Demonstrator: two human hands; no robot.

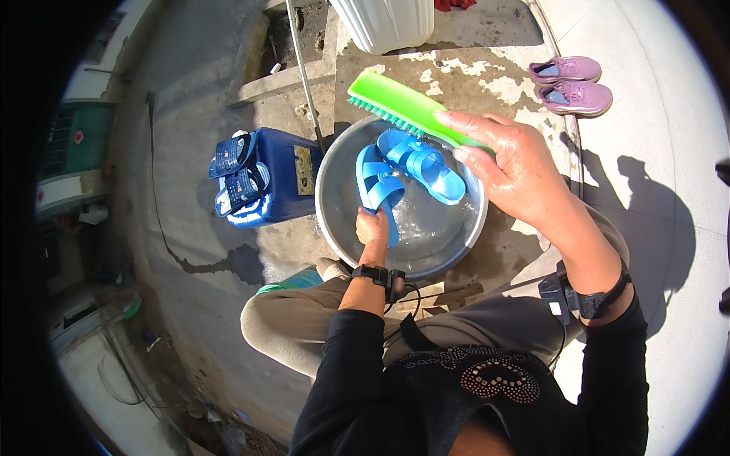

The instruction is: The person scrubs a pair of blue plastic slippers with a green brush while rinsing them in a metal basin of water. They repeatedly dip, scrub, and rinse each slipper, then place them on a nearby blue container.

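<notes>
My right hand grips the handle of a bright green scrub brush, raised above the far right part of a round metal basin. The brush's teal bristles point down and toward the near left. Lower in the basin, my left hand is closed around the near end of a light blue sandal. Its fingers are partly hidden by the sandal. Beside it, a matching blue sandal lies tilted against the basin's far side. Some shiny water shows at the basin's bottom.
Left of the basin stands a blue plastic container with a pair of dark blue strapped sandals on it. Pink shoes rest at the far right. A white tub and a thin pole stand beyond the basin.
</notes>
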